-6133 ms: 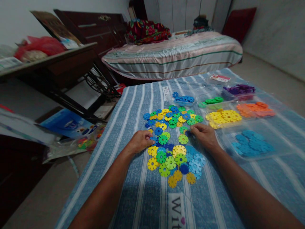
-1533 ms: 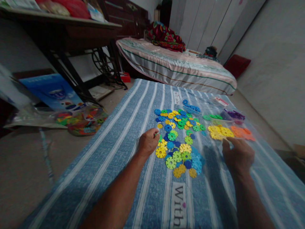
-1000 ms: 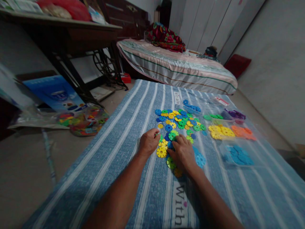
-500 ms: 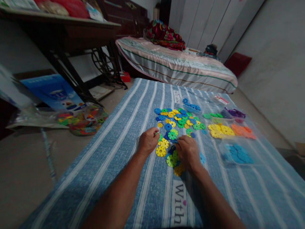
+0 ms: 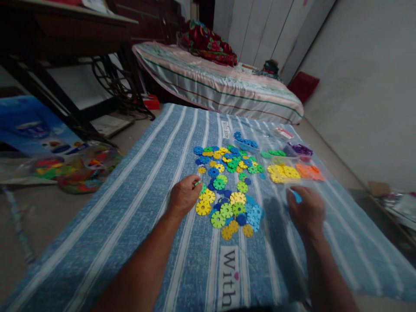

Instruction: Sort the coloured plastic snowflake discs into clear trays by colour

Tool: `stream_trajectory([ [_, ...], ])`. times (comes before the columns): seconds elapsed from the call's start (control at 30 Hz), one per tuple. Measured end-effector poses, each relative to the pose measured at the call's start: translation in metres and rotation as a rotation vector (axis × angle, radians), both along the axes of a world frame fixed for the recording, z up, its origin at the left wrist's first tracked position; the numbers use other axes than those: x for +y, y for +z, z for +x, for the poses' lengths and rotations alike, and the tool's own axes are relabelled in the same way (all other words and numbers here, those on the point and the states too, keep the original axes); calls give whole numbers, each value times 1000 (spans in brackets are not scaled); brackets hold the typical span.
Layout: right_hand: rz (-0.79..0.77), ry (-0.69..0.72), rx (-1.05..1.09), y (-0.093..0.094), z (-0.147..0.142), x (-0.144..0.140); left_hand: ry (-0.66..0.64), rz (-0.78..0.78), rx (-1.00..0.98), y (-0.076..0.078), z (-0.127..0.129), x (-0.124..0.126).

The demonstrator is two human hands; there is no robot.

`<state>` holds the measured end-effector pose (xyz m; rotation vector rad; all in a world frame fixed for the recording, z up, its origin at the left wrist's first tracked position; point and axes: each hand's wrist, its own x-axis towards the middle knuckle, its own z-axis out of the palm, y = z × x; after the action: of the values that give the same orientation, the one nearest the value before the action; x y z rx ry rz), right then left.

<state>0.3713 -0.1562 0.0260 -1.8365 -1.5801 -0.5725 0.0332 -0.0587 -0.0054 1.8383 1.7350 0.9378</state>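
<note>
head view: left hand (image 5: 183, 197) is resting curled at the left edge of the snowflake disc pile (image 5: 227, 182) on the striped blue cloth (image 5: 136, 208), pinching a green disc. right hand (image 5: 307, 212) is hovering w/ a light blue disc (image 5: 296, 197) in its fingertips, right of the pile, near the yellow discs (image 5: 282, 172).

L hand (image 5: 183, 197) curled, R hand (image 5: 307, 211) raised.
</note>
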Motion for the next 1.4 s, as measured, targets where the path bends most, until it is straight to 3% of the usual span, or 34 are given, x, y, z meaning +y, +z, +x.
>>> stream_trajectory([
  [0.13,-91,330,68,-13,-52,-7,-13,-3,25,1,0,-1],
  [0.27,-302,465,13,-20,-92,-11,-9,-3,41,3,0,-1],
  [0.47,-456,420,-2,-22,-111,4,1,-17,52,6,0,-3],
  [0.77,-423,307,11,-17,-96,56,-6,-36,38,7,0,-2],
  [0.93,-352,276,85,-24,-77,44,-4,-52,15,8,0,-2],
  [1.23,-385,436,27,-30,-124,15,3,-39,12,4,-2,0],
  [1.4,-330,360,95,-33,-108,17,12,-53,26,2,-3,2],
])
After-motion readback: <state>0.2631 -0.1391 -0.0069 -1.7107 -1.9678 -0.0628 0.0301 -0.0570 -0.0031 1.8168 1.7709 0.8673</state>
